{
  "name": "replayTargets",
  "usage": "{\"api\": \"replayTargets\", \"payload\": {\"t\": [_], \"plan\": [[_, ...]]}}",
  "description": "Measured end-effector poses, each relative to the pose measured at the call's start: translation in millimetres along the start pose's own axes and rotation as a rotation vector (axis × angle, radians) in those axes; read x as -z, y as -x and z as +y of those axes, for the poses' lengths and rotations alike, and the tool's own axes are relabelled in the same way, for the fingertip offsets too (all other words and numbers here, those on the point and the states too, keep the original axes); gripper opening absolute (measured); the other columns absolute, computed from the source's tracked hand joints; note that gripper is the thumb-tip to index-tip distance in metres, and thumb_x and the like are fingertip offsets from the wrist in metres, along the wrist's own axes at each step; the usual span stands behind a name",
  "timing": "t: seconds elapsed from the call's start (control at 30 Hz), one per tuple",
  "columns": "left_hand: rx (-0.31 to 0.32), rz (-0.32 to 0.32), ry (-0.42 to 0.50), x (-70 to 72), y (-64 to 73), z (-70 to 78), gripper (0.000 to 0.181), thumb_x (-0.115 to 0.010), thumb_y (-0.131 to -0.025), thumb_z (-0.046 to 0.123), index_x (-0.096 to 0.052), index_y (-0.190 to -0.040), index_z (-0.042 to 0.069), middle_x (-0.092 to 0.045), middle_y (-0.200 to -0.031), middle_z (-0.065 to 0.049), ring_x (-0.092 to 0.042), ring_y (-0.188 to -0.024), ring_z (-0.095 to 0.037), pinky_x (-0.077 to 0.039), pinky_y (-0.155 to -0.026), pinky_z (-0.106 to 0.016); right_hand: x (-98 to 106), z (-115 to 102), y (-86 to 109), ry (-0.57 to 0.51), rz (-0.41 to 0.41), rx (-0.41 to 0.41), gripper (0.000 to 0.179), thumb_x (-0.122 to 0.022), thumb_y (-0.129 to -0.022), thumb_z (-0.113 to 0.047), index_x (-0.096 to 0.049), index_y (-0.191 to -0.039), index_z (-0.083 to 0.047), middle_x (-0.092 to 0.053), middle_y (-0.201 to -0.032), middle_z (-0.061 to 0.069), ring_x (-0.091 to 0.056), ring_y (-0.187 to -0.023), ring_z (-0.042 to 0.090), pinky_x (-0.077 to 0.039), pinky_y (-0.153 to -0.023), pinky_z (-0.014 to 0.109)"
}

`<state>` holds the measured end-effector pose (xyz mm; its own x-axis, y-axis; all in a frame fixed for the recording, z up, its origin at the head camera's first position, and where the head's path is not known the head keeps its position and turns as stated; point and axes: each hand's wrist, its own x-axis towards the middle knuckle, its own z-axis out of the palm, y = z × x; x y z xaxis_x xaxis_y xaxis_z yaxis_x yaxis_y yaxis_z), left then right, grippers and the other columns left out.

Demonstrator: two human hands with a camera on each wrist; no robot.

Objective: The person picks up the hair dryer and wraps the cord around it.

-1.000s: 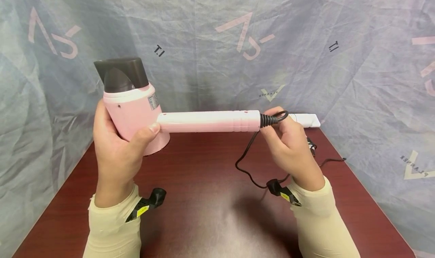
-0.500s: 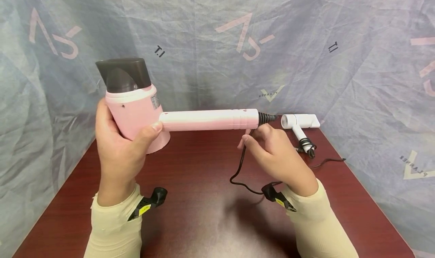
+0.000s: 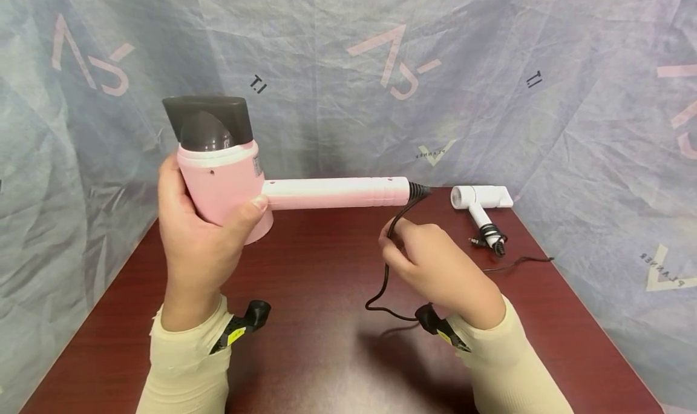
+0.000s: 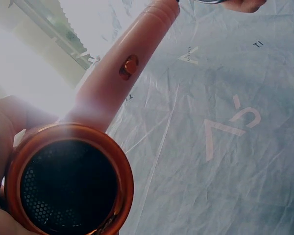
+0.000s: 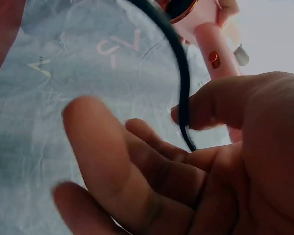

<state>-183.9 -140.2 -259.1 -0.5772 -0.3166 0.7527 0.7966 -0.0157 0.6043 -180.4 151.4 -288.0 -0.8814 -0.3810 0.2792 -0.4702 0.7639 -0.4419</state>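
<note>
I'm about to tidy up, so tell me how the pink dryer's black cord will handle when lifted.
The black cord will probably flop, since it bends in loose curves. It's likely stiffer where a ribbed sleeve meets the pink dryer. Being thin, it should feel light.

Pink hair dryer point(image 3: 223, 184) held aloft, left of centre; dark flared nozzle point(image 3: 207, 123) on top; handle point(image 3: 337, 193) roughly level, extending right. Black cord point(image 3: 387, 273) hangs from handle's right end, curving loosely.
</note>
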Motion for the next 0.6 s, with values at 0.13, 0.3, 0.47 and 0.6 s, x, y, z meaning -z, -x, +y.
{"api": "replayTargets", "payload": {"t": [0.13,0.3,0.47,0.6], "plan": [[-0.001,0.004,-0.037,-4.3,1.4,5.5,0.076,-0.081,-0.065,-0.003,-0.056,-0.136,0.004,-0.064,-0.122,-0.013,-0.061,-0.105,-0.029,-0.051,-0.091,-0.031,-1,-2,2.3,0.022,-0.009,-0.012,0.016,-0.048,-0.101,-0.02,-0.055,-0.086,-0.019,-0.044,-0.065,-0.008,-0.041,-0.056,0.005,-0.042,-0.054,0.025],[0.015,0.009,-0.045,-9.4,4.1,14.0,0.075,-0.08,-0.067,-0.004,-0.056,-0.137,0.004,-0.064,-0.121,-0.012,-0.061,-0.103,-0.028,-0.05,-0.09,-0.03,-4,-3,5.4,0.049,-0.058,-0.018,0.018,-0.046,-0.099,-0.019,-0.048,-0.082,-0.019,-0.037,-0.063,-0.01,-0.036,-0.056,0.004,-0.04,-0.054,0.025],[0.024,-0.002,-0.108,-10.2,5.6,13.6,0.077,-0.081,-0.067,-0.003,-0.055,-0.14,0.006,-0.063,-0.122,-0.01,-0.061,-0.101,-0.026,-0.05,-0.087,-0.029,-7,-2,6.5,0.114,-0.129,-0.013,0.026,-0.043,-0.102,-0.022,-0.042,-0.076,-0.018,-0.032,-0.062,-0.008,-0.03,-0.055,0.006,-0.039,-0.055,0.026],[0.02,0.003,-0.172,-9.0,5.6,10.5,0.079,-0.083,-0.066,-0.002,-0.056,-0.14,0.008,-0.062,-0.123,-0.007,-0.06,-0.103,-0.026,-0.05,-0.087,-0.028,-7,-3,6.6,0.139,-0.171,-0.005,0.028,-0.041,-0.103,-0.023,-0.042,-0.076,-0.018,-0.035,-0.061,-0.007,-0.032,-0.055,0.008,-0.041,-0.056,0.027]]}}
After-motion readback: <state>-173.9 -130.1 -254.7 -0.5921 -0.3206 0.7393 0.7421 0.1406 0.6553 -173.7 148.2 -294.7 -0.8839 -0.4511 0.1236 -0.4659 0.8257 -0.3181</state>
